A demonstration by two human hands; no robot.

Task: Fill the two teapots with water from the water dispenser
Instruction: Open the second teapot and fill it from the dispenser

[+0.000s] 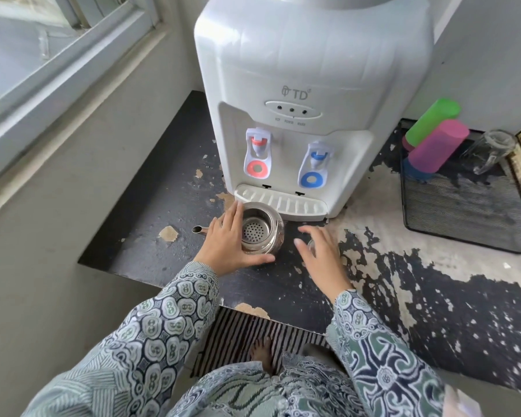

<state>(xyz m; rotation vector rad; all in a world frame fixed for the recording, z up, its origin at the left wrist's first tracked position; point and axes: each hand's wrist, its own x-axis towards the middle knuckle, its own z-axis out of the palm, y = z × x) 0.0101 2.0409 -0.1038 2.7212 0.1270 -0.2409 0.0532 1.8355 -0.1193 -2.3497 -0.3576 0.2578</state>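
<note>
Worn black countertop [163, 188] with peeling patches, white water dispenser [310, 85] at far centre, window [42, 55] far left, left hand [227, 245] cupping steel teapot [260, 230], right hand [321, 251] curled over a half-hidden glass object [312, 245], grasp unclear, mesh tray [463, 218] right

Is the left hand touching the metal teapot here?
Touching. The head view shows the left hand wrapped around the spout side of the teapot, fingers against its rim and thumb along its front, no gap visible.
</note>
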